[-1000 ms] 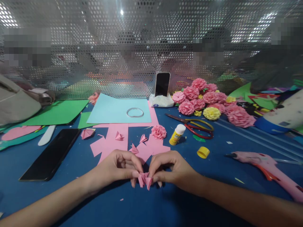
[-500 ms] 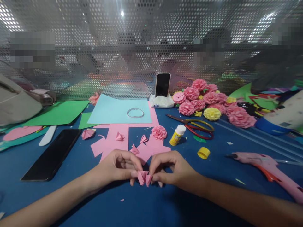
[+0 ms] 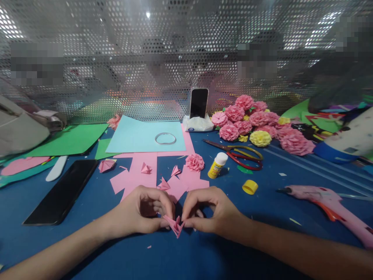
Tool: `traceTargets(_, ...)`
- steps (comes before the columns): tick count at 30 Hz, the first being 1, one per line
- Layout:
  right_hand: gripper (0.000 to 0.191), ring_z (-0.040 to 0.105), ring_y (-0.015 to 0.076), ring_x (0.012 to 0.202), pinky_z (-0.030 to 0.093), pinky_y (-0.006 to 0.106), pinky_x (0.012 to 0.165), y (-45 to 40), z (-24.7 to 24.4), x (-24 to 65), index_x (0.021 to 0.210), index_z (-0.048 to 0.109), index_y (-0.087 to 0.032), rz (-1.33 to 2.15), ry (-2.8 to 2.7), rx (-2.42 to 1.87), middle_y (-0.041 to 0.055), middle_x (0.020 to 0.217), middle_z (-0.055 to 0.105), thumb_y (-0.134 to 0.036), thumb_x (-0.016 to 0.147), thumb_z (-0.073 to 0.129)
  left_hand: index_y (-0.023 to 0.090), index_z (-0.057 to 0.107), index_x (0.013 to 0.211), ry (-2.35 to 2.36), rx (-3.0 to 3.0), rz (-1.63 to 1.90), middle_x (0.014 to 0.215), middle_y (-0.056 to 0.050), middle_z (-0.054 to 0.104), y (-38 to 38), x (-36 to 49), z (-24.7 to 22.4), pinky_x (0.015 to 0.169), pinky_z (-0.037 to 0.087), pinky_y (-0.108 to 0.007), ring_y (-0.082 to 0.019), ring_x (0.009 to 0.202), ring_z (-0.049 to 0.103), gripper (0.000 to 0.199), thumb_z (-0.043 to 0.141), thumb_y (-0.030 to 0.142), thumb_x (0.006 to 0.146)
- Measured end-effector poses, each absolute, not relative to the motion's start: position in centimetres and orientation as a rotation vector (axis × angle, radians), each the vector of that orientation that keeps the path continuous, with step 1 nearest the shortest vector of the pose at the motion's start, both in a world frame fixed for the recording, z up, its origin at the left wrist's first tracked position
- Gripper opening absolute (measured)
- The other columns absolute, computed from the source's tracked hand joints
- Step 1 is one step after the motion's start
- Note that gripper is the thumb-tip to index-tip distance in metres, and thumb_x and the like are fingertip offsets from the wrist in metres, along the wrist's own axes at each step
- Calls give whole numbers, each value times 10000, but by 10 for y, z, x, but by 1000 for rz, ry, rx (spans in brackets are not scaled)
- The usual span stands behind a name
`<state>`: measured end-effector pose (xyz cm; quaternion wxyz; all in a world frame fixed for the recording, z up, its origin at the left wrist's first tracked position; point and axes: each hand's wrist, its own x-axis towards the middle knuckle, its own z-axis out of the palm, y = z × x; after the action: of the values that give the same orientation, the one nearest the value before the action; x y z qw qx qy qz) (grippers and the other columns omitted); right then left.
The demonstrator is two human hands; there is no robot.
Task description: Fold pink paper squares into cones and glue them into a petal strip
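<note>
Between my two hands is a small folded piece of pink paper (image 3: 175, 226), its pleats standing apart in points. My left hand (image 3: 148, 212) pinches its left side between thumb and forefinger. The right side is pinched the same way by my right hand (image 3: 205, 212). Just beyond my fingers lie flat pink paper pieces (image 3: 144, 171) with several small folded ones, such as a pink folded point (image 3: 164, 184). A pink paper flower (image 3: 195, 162) sits behind them, and an uncapped glue stick (image 3: 217, 165) stands to its right.
Right of centre lie scissors (image 3: 246, 155), a yellow cap (image 3: 250, 187) and a pink glue gun (image 3: 317, 198). Paper flowers (image 3: 234, 113) are heaped at the back right. A dark phone (image 3: 62, 192) lies at left; another phone (image 3: 199, 103) stands before the perforated metal screen (image 3: 116, 77).
The folded pink paper has turned between my fingers, and its pleats now spread into points directed left, right and downward. The view has shifted slightly.
</note>
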<state>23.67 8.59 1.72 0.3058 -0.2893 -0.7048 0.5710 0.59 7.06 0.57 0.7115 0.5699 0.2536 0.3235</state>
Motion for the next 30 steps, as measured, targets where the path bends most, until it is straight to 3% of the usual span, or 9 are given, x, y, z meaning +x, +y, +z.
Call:
traceTargets(17, 66, 583, 85, 576, 411, 178, 527, 85, 17, 238, 781, 746, -131, 1389, -1998, -603, 16, 674, 690, -177, 781, 794, 121, 752, 877, 574, 1516, 708, 860, -80, 727, 68, 7, 17, 777, 532, -243, -141, 801, 665, 71, 733, 73, 829)
traceTargets(24, 37, 668, 131, 754, 524, 218, 726, 80, 14, 241, 901, 734, -158, 999, -2083, -302, 58, 814, 732, -166, 882, 704, 142, 774, 888, 596, 1873, 826, 861, -78, 718, 66, 5, 25, 777, 528, -221, -146, 825, 673, 115, 704, 57, 856)
traceTargets(30, 66, 654, 128, 784, 525, 214, 754, 78, 15, 242, 938, 733, -170, 912, -2135, -331, 61, 859, 700, -192, 915, 676, 159, 769, 935, 583, 2011, 866, 892, -72, 715, 65, 2, 24, 773, 543, -215, -143, 829, 692, 171, 672, 32, 879)
